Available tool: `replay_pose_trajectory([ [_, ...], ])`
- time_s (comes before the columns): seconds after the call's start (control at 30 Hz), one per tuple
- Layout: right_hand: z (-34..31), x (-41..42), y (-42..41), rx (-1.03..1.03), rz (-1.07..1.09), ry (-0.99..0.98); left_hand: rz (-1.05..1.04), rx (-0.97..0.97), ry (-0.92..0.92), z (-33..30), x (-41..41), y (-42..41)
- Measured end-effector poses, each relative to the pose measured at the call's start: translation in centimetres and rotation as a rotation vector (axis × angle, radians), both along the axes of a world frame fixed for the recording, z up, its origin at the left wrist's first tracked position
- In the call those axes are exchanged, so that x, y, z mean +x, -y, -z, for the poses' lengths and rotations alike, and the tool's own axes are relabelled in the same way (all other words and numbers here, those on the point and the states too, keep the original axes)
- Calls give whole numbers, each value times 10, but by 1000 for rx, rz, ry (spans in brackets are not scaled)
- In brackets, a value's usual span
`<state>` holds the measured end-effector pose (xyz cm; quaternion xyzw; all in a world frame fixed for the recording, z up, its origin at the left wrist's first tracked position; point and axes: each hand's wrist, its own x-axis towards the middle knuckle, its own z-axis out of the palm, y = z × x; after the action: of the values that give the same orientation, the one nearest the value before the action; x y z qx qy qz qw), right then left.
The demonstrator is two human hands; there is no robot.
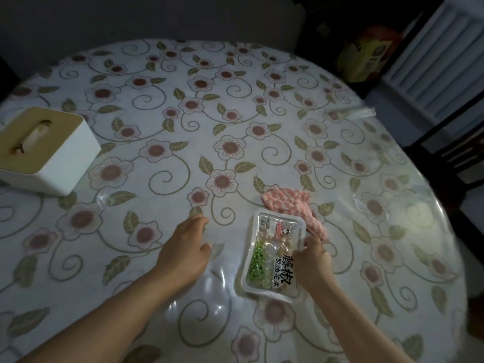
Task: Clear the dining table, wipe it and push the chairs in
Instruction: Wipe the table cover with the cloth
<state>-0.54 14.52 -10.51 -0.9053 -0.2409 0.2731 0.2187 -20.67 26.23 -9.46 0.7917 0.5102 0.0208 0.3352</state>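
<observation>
The snack pack (272, 255), a sealed clear tray with green and pale pieces inside and dark printed characters on its film, lies flat on the dining table (235, 113) at its near edge and serves as the reference here. The right hand (311, 263) grips the pack's right edge, fingers curled over the rim and thumb on the film. The left hand (186, 247) rests on the table covering to the left of the pack, apart from it, fingers loosely bent and holding nothing. A pink patterned cloth (296, 205) lies crumpled just beyond the pack's far right corner, partly tucked under it. A white tissue box (44, 150) with a tan lid stands far left of the pack, near the table's left edge. A dark chair (445, 142) stands beyond the table's right edge, far right of the pack.
</observation>
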Motion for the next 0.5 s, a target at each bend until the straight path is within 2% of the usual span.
replay_pose_trajectory([
  [0.17, -18, 15, -43, 61, -67, 134, -33, 35, 22, -8, -2, -17],
  [0.37, -40, 40, -151, 114, -278, 266, -103, 55, 38, -10, -2, -55],
  [0.5, -28, 52, -216, 75, -365, 343, -163, 95, 39, -10, -5, -77],
])
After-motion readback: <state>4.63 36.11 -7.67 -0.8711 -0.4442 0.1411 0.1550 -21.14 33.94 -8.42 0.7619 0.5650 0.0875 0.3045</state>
